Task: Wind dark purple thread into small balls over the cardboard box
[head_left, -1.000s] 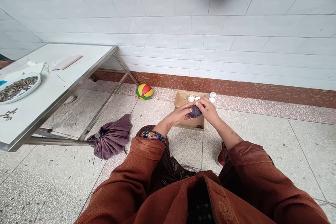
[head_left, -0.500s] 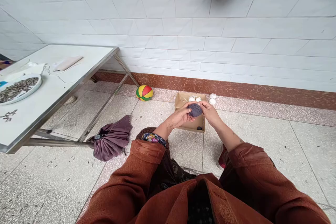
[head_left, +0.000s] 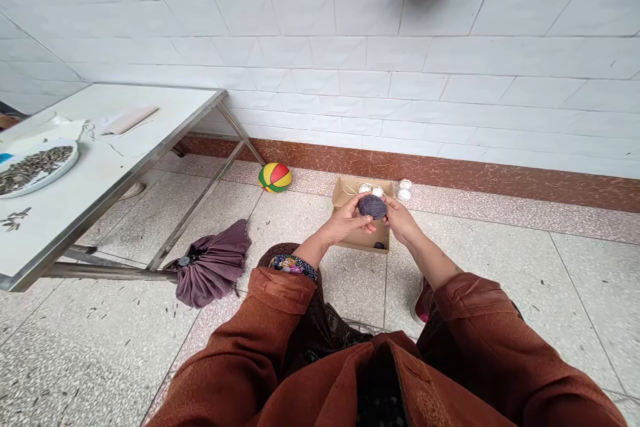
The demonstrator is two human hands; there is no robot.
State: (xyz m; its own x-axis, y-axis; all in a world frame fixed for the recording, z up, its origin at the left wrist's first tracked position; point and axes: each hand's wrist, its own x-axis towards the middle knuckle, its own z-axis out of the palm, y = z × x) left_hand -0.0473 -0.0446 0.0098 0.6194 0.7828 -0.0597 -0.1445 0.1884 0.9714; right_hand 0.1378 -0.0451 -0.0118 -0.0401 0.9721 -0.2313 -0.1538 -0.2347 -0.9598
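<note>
A dark grey-purple ball of yarn [head_left: 373, 207] is held above an open cardboard box [head_left: 343, 192] on the floor. My left hand [head_left: 346, 220] is closed around its left side, thumb in front. At its right side, the fingers of my right hand [head_left: 399, 219] are pinched on the yarn; the fingertips are partly hidden. A dark strand runs down below my right hand toward a small dark ball of yarn [head_left: 379, 246] in the box's near right corner. White balls of yarn [head_left: 365, 187] lie at the back of the box.
Two white yarn balls [head_left: 405, 194] sit on the floor right of the box. A colourful ball [head_left: 275, 177] lies by the wall. On the left stands a white table [head_left: 135, 163] with a plate of seeds [head_left: 70, 161]; a folded purple umbrella [head_left: 213, 265] leans near its leg.
My right hand has moved from the top of the yarn ball to its right side and a little lower. The ball has turned slightly in my left hand.
</note>
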